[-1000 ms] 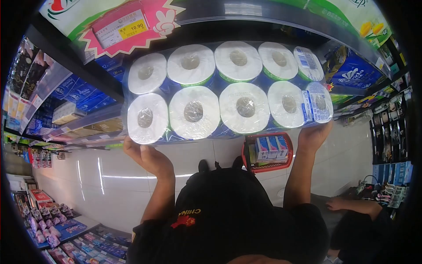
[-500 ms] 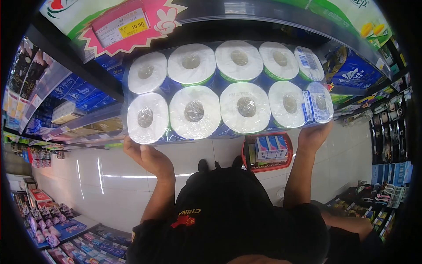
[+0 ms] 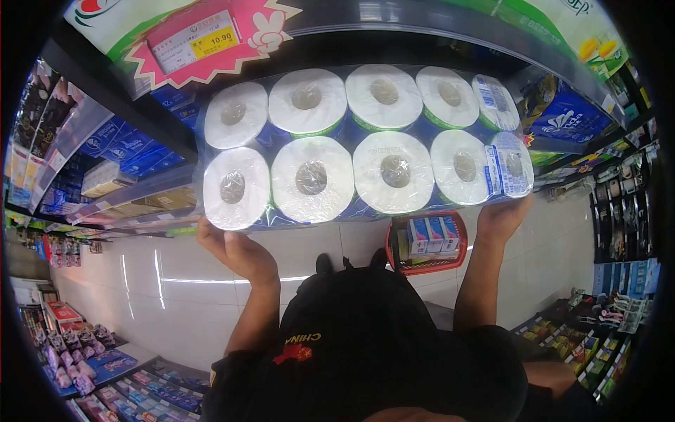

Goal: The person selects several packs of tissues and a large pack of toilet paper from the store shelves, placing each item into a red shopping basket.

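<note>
A large clear-wrapped pack of toilet rolls, two rows of white rolls with blue and green sides, spans the upper middle of the view. My left hand supports its lower left corner, thumb against the near edge and the other fingers partly hidden. Under the lower right corner is my right hand, its fingers mostly covered by the pack. The pack lies roughly level, with its far edge at the dark shelf opening.
A pink price sign hangs above the pack at the left. On the floor, a red basket holds several boxes. Blue packs stand on the right shelf. Another person's arm shows at the lower right.
The pack and both my hands have hardly moved. The other person's arm at the lower right has shifted down and to the left.
</note>
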### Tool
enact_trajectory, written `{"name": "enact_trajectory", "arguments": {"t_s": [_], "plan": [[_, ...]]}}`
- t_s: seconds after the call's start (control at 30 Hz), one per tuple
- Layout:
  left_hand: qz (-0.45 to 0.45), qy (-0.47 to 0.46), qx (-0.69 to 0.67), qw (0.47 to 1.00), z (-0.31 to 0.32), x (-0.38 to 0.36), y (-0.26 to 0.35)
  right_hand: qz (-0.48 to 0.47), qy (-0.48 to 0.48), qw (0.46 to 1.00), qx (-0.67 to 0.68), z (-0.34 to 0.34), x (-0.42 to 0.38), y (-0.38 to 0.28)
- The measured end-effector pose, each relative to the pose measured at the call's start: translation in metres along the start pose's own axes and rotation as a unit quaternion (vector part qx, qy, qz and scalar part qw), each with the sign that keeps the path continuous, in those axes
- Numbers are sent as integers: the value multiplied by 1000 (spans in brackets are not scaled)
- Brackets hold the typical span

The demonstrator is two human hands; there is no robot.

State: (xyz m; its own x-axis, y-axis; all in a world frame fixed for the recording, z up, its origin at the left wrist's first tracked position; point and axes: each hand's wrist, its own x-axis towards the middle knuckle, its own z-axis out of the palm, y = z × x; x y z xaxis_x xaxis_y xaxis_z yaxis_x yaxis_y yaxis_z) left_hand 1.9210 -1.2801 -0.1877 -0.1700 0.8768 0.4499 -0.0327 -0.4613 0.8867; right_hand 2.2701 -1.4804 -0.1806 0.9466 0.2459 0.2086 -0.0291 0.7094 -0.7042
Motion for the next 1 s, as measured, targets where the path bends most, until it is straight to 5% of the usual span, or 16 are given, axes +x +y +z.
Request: {"name": "enact_trajectory", "arguments": {"t_s": [1.0], "plan": [[19, 22, -36, 999, 5, -1, 5, -3, -7, 1000, -4, -2, 0, 0]]}}
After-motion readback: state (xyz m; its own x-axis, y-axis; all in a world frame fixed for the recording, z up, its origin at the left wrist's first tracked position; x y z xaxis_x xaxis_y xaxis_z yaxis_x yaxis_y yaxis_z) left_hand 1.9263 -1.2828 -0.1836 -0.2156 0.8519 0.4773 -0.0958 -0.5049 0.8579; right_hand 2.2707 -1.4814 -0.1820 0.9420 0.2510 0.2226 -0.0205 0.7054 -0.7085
